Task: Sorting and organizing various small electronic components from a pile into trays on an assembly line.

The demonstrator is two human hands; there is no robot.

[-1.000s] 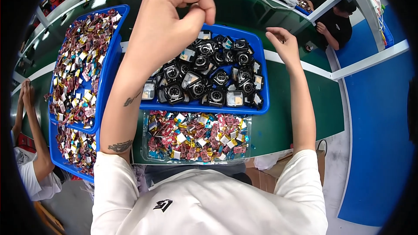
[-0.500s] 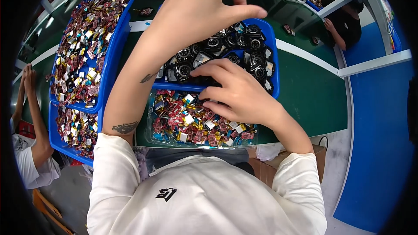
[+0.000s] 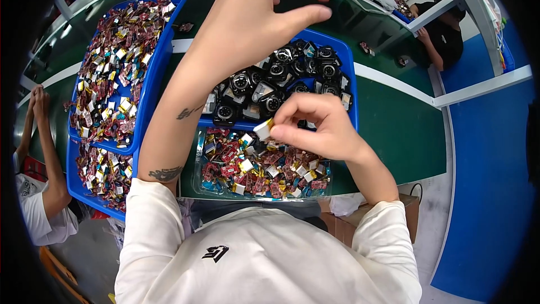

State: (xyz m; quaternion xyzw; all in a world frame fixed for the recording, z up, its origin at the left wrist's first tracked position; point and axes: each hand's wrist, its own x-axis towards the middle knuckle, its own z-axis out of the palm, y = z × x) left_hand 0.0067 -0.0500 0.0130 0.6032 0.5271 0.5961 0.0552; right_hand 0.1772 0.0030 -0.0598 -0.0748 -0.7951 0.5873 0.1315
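Observation:
My right hand (image 3: 320,126) pinches a small white battery (image 3: 263,129) with a yellow edge between thumb and fingertips. It is held over the back edge of a clear plastic tray (image 3: 197,183), which is filled with red circuit boards and white batteries (image 3: 246,165). Behind it, a blue bin (image 3: 355,73) holds many black watch-like cases (image 3: 241,82) with round centres. My left hand (image 3: 264,19) is raised above the far side of this bin. Its thumb and forefinger are apart, with nothing visible between them; the other fingers are mostly hidden. My left forearm covers the bin's left part.
At the left, two blue bins (image 3: 163,50) are heaped with similar boards and batteries. Loose boards (image 3: 365,48) lie on the green table (image 3: 405,129). One person's clasped hands (image 3: 39,103) show at the left. Another person (image 3: 444,39) sits far right behind a white frame (image 3: 478,86).
My right hand has risen slightly and drawn back from over the tray, now pinching a battery. My left hand stays raised and has turned a little. The view has shifted slightly.

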